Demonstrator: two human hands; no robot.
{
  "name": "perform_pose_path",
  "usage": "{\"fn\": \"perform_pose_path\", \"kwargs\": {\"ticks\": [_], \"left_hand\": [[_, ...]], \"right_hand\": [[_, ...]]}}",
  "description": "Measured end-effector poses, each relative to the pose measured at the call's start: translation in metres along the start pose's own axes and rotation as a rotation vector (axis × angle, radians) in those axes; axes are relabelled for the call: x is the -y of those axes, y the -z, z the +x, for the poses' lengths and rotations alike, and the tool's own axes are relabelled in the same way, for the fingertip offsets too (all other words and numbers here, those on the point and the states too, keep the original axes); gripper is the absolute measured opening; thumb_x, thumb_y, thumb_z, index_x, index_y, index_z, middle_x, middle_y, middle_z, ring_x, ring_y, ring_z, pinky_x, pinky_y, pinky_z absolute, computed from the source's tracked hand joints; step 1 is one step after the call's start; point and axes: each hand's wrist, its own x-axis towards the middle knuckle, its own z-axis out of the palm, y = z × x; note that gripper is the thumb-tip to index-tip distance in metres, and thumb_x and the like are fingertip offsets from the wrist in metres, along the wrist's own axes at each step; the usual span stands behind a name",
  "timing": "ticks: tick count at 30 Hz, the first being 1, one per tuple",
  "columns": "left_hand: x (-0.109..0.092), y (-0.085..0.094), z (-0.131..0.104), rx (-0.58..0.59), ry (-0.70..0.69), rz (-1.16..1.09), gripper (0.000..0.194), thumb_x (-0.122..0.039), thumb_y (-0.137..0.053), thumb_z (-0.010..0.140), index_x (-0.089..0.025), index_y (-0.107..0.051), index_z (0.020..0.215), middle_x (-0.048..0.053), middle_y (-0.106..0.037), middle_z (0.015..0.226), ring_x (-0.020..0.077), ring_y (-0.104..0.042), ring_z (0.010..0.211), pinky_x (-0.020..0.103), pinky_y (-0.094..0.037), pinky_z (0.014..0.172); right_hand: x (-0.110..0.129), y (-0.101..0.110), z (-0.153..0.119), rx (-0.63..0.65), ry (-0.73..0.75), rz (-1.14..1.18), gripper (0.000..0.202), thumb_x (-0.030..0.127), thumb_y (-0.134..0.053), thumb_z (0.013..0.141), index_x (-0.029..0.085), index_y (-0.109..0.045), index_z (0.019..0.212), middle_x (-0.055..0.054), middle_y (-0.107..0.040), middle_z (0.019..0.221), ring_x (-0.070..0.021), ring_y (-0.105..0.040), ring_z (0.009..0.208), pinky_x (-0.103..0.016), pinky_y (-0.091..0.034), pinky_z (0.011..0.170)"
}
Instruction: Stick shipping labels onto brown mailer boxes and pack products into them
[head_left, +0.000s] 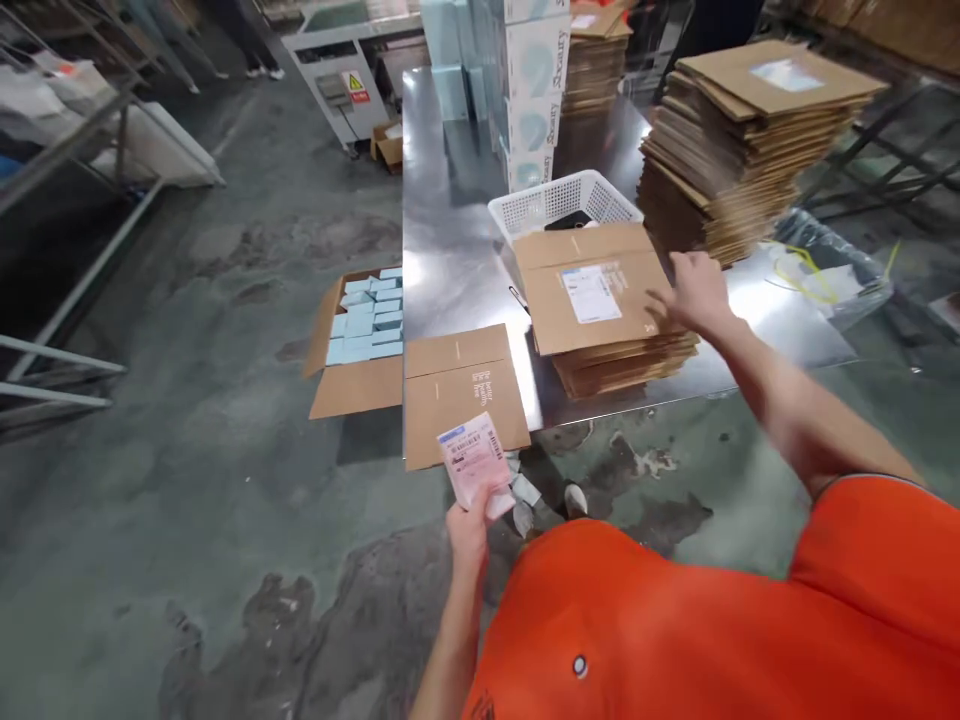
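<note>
My left hand pinches a small stack of printed shipping labels, pinkish with barcodes, low in front of me. Just beyond it, a flattened cardboard box lies at the table's near left corner. My right hand is over the right edge of another flattened box, its fingers apart and slightly blurred; whether they touch the cardboard is unclear. That box bears a white label and lies askew on a pile of flattened boxes, overlapping the front of a white basket.
The metal table carries pale blue cartons and a tall stack of flattened boxes. An open carton of small blue boxes stands left of the table. A lined bin is at right.
</note>
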Motion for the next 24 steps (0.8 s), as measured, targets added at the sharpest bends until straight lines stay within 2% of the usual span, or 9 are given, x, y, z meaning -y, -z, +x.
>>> {"fn": "perform_pose_path", "kwargs": {"ticks": [2,5,7,9,12,15,17,20,24], "left_hand": [[0.001,-0.011,-0.011,0.031,-0.004,0.039,0.043,-0.034,-0.086,0.054,-0.01,-0.076,0.088,0.012,-0.075,0.085,0.0227,-0.07,0.066,0.037,-0.06,0.062],[0.0,-0.015,-0.024,0.063,-0.046,0.127,0.046,-0.043,-0.085,0.055,-0.008,-0.076,0.084,0.012,-0.075,0.081,0.0245,-0.07,0.071,0.035,-0.057,0.065],[-0.007,-0.009,-0.029,0.136,-0.045,0.159,0.05,-0.047,-0.085,0.052,-0.009,-0.076,0.083,0.013,-0.075,0.083,0.0273,-0.07,0.079,0.036,-0.056,0.07],[-0.021,0.003,-0.03,0.29,-0.06,0.107,0.064,-0.047,-0.089,0.046,-0.011,-0.075,0.098,0.015,-0.074,0.1,0.0307,-0.069,0.096,0.037,-0.055,0.081],[-0.045,0.019,-0.021,0.413,-0.187,-0.031,0.088,-0.041,-0.094,0.043,-0.02,-0.065,0.123,0.014,-0.065,0.126,0.0301,-0.06,0.118,0.035,-0.05,0.095],[-0.055,0.019,0.0,0.298,-0.209,0.001,0.056,-0.042,-0.089,0.055,-0.016,-0.071,0.101,0.009,-0.071,0.099,0.0225,-0.067,0.089,0.031,-0.052,0.081],[-0.049,0.013,0.017,0.229,-0.182,0.054,0.04,-0.045,-0.084,0.061,-0.014,-0.071,0.083,0.004,-0.068,0.078,0.0156,-0.061,0.068,0.027,-0.049,0.068],[-0.03,0.011,0.041,0.161,-0.15,0.141,0.042,-0.05,-0.082,0.059,-0.013,-0.069,0.075,-0.001,-0.061,0.066,0.0108,-0.051,0.059,0.023,-0.041,0.059],[-0.001,0.039,0.053,0.089,-0.066,0.217,0.054,-0.067,-0.074,0.057,-0.015,-0.059,0.056,-0.004,-0.047,0.052,0.0089,-0.039,0.051,0.022,-0.03,0.049]], "right_hand": [[0.038,-0.019,-0.029,0.085,0.204,0.024,0.063,0.046,-0.071,0.08,0.012,-0.057,0.132,-0.021,-0.051,0.14,-0.037,-0.043,0.131,-0.058,-0.034,0.108],[0.108,-0.063,-0.086,0.584,0.469,0.424,0.052,0.049,-0.066,0.083,0.022,-0.06,0.128,-0.011,-0.06,0.129,-0.0282,-0.056,0.116,-0.045,-0.048,0.096],[0.14,-0.092,-0.117,0.885,0.412,0.598,0.036,0.049,-0.063,0.084,0.02,-0.069,0.104,-0.007,-0.068,0.099,-0.0216,-0.063,0.087,-0.034,-0.051,0.075],[0.154,-0.117,-0.14,1.002,0.269,0.681,0.032,0.048,-0.059,0.086,0.017,-0.067,0.082,-0.002,-0.064,0.073,-0.0155,-0.056,0.067,-0.027,-0.043,0.061],[0.158,-0.138,-0.163,1.018,0.134,0.773,0.032,0.045,-0.058,0.087,0.017,-0.063,0.074,0.002,-0.059,0.064,-0.0123,-0.051,0.062,-0.024,-0.037,0.059],[0.162,-0.145,-0.181,1.009,0.134,0.746,0.027,0.041,-0.057,0.088,0.017,-0.065,0.078,0.001,-0.061,0.068,-0.0124,-0.052,0.064,-0.024,-0.037,0.061],[0.164,-0.152,-0.189,0.956,0.16,0.67,0.022,0.037,-0.058,0.088,0.017,-0.066,0.081,0.0,-0.062,0.071,-0.0126,-0.053,0.066,-0.024,-0.037,0.062],[0.162,-0.179,-0.19,0.888,0.193,0.602,0.017,0.031,-0.06,0.087,0.018,-0.064,0.079,0.0,-0.061,0.073,-0.0129,-0.053,0.067,-0.024,-0.037,0.063],[0.151,-0.237,-0.157,0.665,0.177,0.43,0.014,0.028,-0.058,0.09,0.017,-0.063,0.081,-0.005,-0.065,0.082,-0.0179,-0.057,0.08,-0.029,-0.043,0.074]]}}
